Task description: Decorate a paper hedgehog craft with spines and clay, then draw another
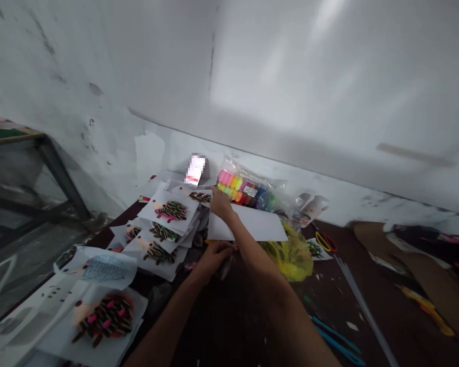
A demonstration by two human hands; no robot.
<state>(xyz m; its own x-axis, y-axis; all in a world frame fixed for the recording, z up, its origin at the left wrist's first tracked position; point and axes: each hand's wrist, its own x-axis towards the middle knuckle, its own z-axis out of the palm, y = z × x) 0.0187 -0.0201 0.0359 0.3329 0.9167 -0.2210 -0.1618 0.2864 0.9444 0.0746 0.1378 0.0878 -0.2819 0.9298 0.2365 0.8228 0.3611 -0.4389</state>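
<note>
My right hand reaches forward over the left edge of a blank white sheet, beside a card with a hedgehog figure. Its fingers are bent together, and what they may hold is too small to make out. Nearer to me, my left hand is curled at the sheet's front edge, with its fingers closed around something dark and unclear. Stacked cards with clay hedgehogs lie to the left. Behind the sheet is a pack of coloured clay.
A lit phone leans against the wall. Yellow plastic bag, scissors, blue scissors, clear rods and a yellow cutter lie on the right. A drawn blue hedgehog is at the left.
</note>
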